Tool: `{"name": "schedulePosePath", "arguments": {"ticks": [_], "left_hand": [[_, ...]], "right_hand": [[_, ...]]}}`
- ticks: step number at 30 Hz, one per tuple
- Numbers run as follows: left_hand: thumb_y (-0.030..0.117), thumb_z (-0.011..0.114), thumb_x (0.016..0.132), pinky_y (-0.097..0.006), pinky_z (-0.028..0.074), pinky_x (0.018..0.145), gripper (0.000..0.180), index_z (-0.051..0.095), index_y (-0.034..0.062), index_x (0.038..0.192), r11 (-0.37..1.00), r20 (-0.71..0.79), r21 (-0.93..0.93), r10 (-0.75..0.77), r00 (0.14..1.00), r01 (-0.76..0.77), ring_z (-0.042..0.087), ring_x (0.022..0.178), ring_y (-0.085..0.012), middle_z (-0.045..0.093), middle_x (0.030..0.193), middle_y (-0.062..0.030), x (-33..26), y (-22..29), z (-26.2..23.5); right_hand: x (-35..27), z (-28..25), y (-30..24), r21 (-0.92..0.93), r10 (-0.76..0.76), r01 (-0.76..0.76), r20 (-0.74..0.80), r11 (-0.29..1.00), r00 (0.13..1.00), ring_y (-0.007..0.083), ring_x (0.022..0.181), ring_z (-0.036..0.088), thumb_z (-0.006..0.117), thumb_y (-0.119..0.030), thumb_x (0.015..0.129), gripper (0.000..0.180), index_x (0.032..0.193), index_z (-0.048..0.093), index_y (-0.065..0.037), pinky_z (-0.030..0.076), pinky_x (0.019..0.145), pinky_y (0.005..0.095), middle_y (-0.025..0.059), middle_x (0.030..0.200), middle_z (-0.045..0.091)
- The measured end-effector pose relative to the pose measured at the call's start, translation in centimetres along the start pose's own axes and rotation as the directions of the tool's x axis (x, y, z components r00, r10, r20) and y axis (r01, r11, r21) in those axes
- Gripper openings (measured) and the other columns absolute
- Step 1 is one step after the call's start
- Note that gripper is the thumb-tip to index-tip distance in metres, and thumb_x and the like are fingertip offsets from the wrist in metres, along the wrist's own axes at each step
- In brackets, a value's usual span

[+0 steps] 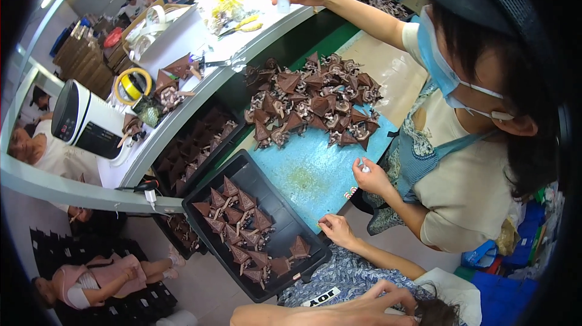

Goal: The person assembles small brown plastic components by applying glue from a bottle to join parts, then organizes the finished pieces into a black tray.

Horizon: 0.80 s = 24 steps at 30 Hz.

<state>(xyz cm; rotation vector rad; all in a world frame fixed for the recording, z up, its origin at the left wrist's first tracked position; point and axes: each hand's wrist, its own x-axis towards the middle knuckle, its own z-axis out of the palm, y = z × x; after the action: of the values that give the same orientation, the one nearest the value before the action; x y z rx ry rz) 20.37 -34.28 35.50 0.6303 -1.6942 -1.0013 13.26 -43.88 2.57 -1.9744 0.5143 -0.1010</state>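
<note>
My left arm crosses the bottom edge, and my left hand (385,303) has bent, separated fingers beside dark hair (439,312). My right hand (339,230) rests at the near edge of a light blue mat (285,165). Its fingertips are pinched together; what lies between them is too small to make out. Left of that hand, a black tray (291,220) holds several brown pieces (245,198) with pointed, pyramid-like tops. A large heap of similar brown pieces (312,101), mixed with pale swirled parts, covers the far part of the mat. Small red-and-white pieces (350,192) lie near its right edge.
A masked co-worker (467,162) at right holds a white nozzle bottle (283,3) over the shelf and a small white item (364,167). The raised white shelf (176,47) bears tape rolls (132,86), yellow-handled pliers (247,24) and a black-and-white appliance (91,120). More dark trays (197,150) sit below.
</note>
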Motion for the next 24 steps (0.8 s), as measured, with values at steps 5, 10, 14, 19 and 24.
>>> {"name": "schedulePosePath", "arguments": {"ticks": [5,10,14,19,24], "left_hand": [[0.030,0.056,0.083,-0.047,0.028,0.079,0.021,0.056,0.0096,0.089,0.979,-0.107,0.186,0.102,0.989,-0.080,0.043,0.091,-0.0239,0.056,0.085,-0.0044,0.5,-0.4,0.5],[0.026,0.057,0.084,-0.043,0.024,0.082,0.017,0.057,0.0092,0.084,0.985,-0.105,0.172,0.044,0.993,-0.025,0.043,0.091,-0.0244,0.056,0.081,-0.0039,1.1,-1.1,1.6],[0.025,0.063,0.080,-0.044,0.026,0.078,0.018,0.060,0.0091,0.088,0.994,-0.214,0.094,0.075,0.974,-0.056,0.043,0.090,-0.0262,0.056,0.085,-0.0053,0.5,-1.5,1.8],[0.022,0.063,0.076,-0.044,0.028,0.079,0.019,0.057,0.0062,0.085,0.995,-0.225,-0.045,0.080,0.971,-0.092,0.043,0.089,-0.0272,0.055,0.086,-0.0081,0.9,-2.1,1.8],[0.023,0.064,0.074,-0.044,0.028,0.078,0.020,0.054,0.0063,0.081,0.999,-0.209,-0.053,-0.003,0.978,-0.008,0.044,0.089,-0.0268,0.055,0.084,-0.0099,-0.2,-3.1,1.3]], "right_hand": [[-0.4,-0.3,0.8,-0.048,0.003,-0.005,-0.039,0.999,0.999,0.0176,0.063,0.064,0.063,-0.008,0.082,0.011,0.086,0.064,0.003,0.051,0.057,0.0283,0.0129,0.076,0.066],[-0.6,-0.6,0.6,0.027,0.025,-0.026,0.036,0.999,0.999,0.0241,0.064,0.065,0.064,-0.012,0.081,0.015,0.083,0.064,0.003,0.050,0.059,0.0338,0.0157,0.077,0.065],[0.0,0.0,2.0,-0.100,-0.125,0.125,0.004,0.987,0.992,0.0172,0.061,0.063,0.063,-0.009,0.081,0.013,0.084,0.064,0.003,0.048,0.057,0.0289,0.0116,0.069,0.065],[1.1,-0.5,0.5,-0.028,-0.029,0.030,0.025,0.999,0.999,0.0163,0.060,0.063,0.061,-0.007,0.082,0.012,0.085,0.064,0.004,0.049,0.056,0.0280,0.0106,0.067,0.064],[1.5,0.2,0.6,-0.010,0.006,-0.006,0.056,1.000,0.998,0.0158,0.060,0.063,0.061,-0.007,0.082,0.011,0.084,0.064,0.004,0.049,0.057,0.0276,0.0100,0.069,0.065]]}}
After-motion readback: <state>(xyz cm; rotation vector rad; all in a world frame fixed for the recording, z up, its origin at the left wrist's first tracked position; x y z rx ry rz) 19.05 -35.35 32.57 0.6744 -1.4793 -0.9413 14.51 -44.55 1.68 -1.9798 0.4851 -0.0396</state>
